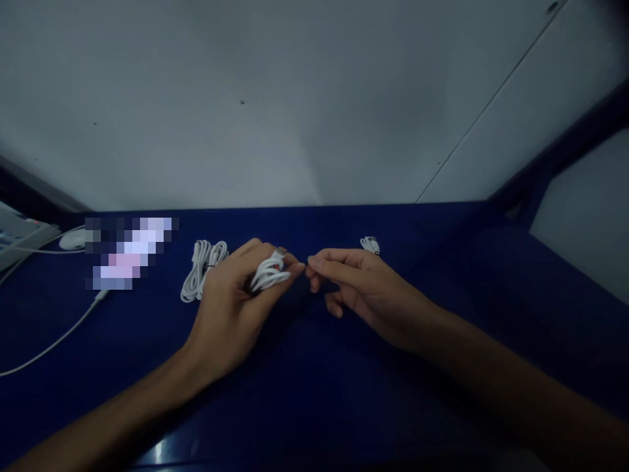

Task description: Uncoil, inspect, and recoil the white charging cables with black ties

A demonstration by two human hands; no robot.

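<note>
My left hand (236,301) is closed around a coiled white USB cable (269,272), its metal plug poking up near the fingertips. A small red patch shows among the loops. Just right of it, my right hand (358,282) pinches thumb against forefinger, close to the left fingertips. Whatever lies in that pinch, if anything, is too small to make out. Bundled white cables (194,278) rest on the blue table behind my left hand, which partly covers them. Another white cable bundle (369,244) with a dark tie sits beyond my right hand, partly hidden by it.
The blue table (304,406) meets a grey-white panel (275,131) at the back. On the left lies a blurred-out bright device (132,252) with a white cord (63,341). A white rounded object (72,239) and a white box (24,233) are at far left.
</note>
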